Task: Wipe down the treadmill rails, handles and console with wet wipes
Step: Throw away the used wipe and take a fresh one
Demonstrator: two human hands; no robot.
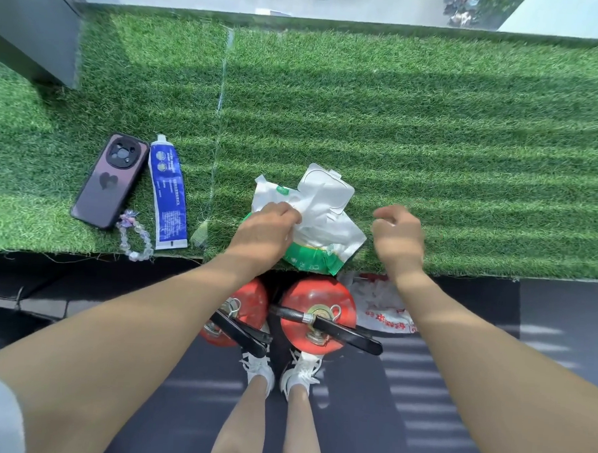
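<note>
Item: white-and-green soft plastic wet-wipe pack [320, 227], flip lid [326, 188] raised, lay near the front edge of a green artificial-turf ledge [432, 129]. Left hand [264, 233] pressed on the pack, fingers pinching white material at its opening. Right hand [398, 235] hovered just beside it, loosely curled, holding nothing. To the left: purple phone [109, 180], blue-and-white tube [167, 195], bead bracelet [136, 236]. Below the ledge: two red fire extinguishers [318, 312].
</note>
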